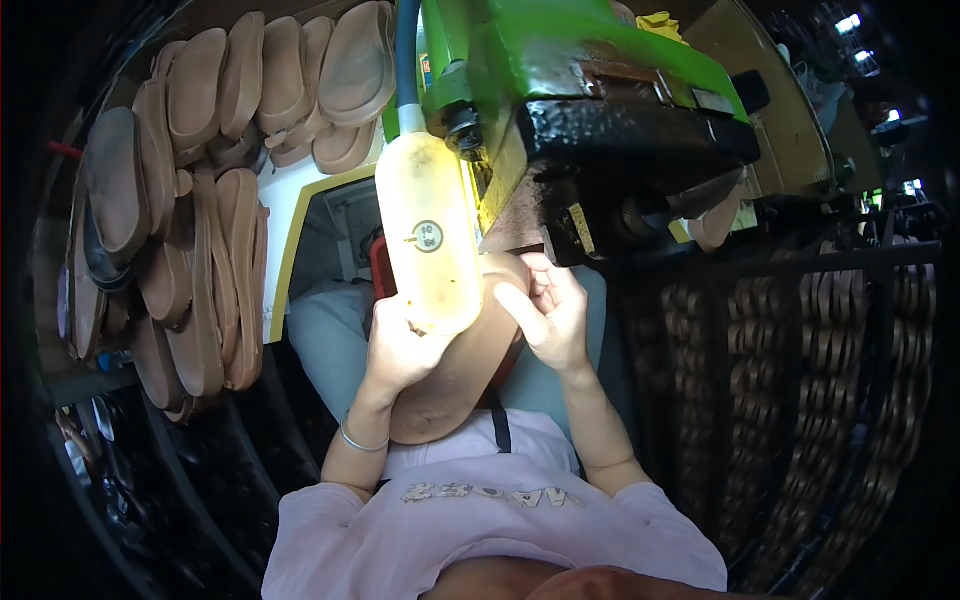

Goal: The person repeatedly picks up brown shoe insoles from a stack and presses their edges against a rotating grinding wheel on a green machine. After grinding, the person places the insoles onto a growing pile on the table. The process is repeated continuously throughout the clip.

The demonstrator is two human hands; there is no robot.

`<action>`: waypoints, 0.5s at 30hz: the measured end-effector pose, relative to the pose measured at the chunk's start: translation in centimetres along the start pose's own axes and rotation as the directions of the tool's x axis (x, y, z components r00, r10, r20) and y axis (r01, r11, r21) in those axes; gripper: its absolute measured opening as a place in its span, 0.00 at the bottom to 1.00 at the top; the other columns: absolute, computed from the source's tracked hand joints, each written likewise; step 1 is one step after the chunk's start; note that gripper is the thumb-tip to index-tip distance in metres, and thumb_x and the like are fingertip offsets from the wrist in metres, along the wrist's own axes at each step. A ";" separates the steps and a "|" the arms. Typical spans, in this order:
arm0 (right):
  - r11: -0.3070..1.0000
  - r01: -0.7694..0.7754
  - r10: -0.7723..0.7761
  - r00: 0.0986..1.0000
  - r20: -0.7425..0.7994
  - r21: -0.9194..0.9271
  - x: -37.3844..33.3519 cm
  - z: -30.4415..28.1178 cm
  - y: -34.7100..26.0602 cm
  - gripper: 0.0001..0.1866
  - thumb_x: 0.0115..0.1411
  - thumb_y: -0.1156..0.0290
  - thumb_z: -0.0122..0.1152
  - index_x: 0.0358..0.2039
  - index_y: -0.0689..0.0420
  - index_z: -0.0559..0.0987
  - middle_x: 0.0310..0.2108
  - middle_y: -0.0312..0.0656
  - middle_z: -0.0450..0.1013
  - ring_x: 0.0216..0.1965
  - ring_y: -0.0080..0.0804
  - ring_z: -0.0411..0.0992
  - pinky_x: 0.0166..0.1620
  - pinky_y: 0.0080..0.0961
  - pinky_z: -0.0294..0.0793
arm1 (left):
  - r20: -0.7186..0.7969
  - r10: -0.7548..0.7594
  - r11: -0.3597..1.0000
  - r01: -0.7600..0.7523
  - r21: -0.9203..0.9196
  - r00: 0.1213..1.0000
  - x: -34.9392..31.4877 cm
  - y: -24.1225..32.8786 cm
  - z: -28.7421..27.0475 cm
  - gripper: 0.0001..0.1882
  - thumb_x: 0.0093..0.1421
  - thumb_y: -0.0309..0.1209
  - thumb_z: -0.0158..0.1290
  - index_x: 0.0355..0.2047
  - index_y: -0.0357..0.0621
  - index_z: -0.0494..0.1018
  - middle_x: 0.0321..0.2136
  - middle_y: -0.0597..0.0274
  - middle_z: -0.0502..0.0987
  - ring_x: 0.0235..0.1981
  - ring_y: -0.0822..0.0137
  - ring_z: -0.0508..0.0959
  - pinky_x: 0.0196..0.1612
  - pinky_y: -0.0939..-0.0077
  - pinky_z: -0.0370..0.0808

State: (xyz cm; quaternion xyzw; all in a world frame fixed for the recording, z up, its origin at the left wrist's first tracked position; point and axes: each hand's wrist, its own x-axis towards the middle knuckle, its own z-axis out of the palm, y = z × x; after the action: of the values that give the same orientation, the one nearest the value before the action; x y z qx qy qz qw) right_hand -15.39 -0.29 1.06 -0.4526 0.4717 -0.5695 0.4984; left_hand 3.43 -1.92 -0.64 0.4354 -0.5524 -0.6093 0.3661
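Note:
A tan sandal sole point(445, 390) hangs slantwise over my lap, its near end by my shirt and its far end under the machine's front. On its left side my left hand point(398, 350) grips the edge, with the fingertips hidden behind a glowing lamp point(428, 200). At the far right end my right hand point(553, 312) is closed, thumb on top and fingers curled round a curved tan part. Whether that part is a strap or the sole's rim I cannot tell.
A green and black machine point(640, 120) stands just beyond my hands. Piles of tan sandal soles point(205, 270) lie at the left on a white, yellow-edged table point(285, 215). Racks of soles point(770, 370) fill the right side. A cardboard box point(790, 120) stands at the back right.

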 end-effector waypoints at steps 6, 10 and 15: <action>0.986 0.115 -0.134 0.976 -0.172 -0.117 -1.5 -1.6 1.0 0.15 0.58 0.76 0.61 0.44 0.66 0.70 0.40 0.45 0.74 0.40 0.26 0.72 0.44 0.20 0.72 | 0.067 0.170 0.887 -0.183 0.425 0.983 1.4 5.5 1.2 0.17 0.56 0.33 0.59 0.44 0.40 0.74 0.38 0.56 0.78 0.38 0.64 0.78 0.45 0.74 0.72; 0.992 0.106 -0.117 0.975 -0.188 -0.064 -1.1 -1.7 0.5 0.15 0.58 0.75 0.62 0.43 0.66 0.71 0.38 0.43 0.74 0.37 0.23 0.71 0.41 0.19 0.71 | 0.095 0.140 0.904 -0.166 0.394 0.986 1.9 6.3 1.3 0.17 0.56 0.33 0.59 0.44 0.40 0.74 0.36 0.57 0.79 0.36 0.65 0.78 0.43 0.75 0.73; 0.999 0.009 -0.006 0.997 -0.075 0.038 -0.2 0.0 -0.6 0.11 0.56 0.79 0.62 0.40 0.66 0.73 0.39 0.45 0.76 0.40 0.23 0.73 0.43 0.20 0.73 | -0.072 0.100 0.936 -0.069 0.346 0.992 0.2 4.2 1.1 0.14 0.58 0.28 0.56 0.44 0.35 0.72 0.36 0.59 0.79 0.36 0.73 0.77 0.40 0.80 0.73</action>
State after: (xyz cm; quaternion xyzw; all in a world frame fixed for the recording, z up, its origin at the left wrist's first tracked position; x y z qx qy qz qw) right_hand -15.50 -0.04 1.64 -0.4232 0.4774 -0.5969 0.4866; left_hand 2.16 -2.23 3.55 0.4948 -0.6516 -0.4675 0.3346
